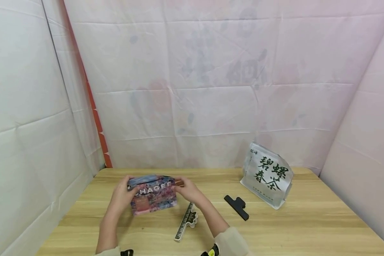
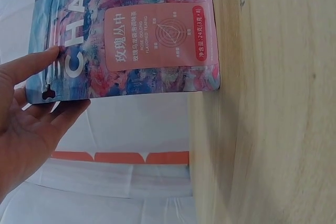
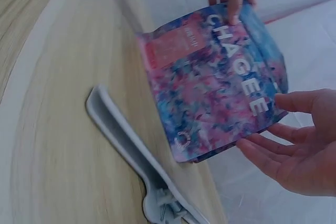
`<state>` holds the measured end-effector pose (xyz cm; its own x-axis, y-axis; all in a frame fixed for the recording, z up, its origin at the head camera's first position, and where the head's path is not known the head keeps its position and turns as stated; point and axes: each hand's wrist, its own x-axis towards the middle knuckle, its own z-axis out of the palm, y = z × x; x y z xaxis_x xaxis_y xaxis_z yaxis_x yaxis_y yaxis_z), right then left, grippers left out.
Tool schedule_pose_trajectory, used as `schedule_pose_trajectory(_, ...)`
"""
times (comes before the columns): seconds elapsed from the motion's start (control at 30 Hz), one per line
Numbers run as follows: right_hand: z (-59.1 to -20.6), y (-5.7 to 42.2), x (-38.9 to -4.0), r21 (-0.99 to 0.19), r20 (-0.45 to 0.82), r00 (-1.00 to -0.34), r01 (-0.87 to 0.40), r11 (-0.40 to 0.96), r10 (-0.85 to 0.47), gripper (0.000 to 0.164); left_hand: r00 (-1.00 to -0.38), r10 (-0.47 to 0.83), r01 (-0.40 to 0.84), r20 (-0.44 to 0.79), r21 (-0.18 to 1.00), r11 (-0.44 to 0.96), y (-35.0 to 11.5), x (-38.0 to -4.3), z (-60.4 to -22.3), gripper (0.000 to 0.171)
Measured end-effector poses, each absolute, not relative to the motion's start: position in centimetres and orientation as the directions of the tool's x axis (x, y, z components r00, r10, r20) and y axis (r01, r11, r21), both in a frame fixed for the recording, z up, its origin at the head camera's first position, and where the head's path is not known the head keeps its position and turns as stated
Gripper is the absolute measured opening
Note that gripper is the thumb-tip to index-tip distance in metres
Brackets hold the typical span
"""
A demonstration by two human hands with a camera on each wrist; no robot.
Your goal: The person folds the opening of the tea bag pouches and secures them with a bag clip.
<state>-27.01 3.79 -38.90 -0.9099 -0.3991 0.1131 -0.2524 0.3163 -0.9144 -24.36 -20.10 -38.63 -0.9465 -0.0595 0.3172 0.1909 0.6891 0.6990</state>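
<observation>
A pink and blue tea pouch (image 1: 156, 199) lettered CHAGEE is held by both hands over the left part of the table, its printed front towards me. My left hand (image 1: 121, 195) pinches the upper left corner, thumb on the front. On the other side, my right hand (image 1: 188, 190) grips the upper right corner, with the thumb in front and fingers behind, as the right wrist view shows. The zip strip with its small dark slider (image 2: 49, 93) is by the left fingers. Near my right forearm lies a bag clip (image 1: 185, 222) with a piano-key pattern.
A black bag clip (image 1: 236, 207) lies right of the right forearm. Farther back on the right stands a silver tea bag (image 1: 267, 177) with green Chinese characters. The wooden table (image 1: 307, 227) is bounded by pale cloth walls (image 1: 211, 106) at the back and sides.
</observation>
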Motion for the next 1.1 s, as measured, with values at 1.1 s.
schedule_pose_trajectory(1.1,-39.4,5.1,-25.8,-0.916,0.143,-0.910,-0.271,0.295,-0.390,0.040,-0.951,-0.037,0.187,0.308,0.665,0.724,-18.9,-24.1,-37.9,0.033)
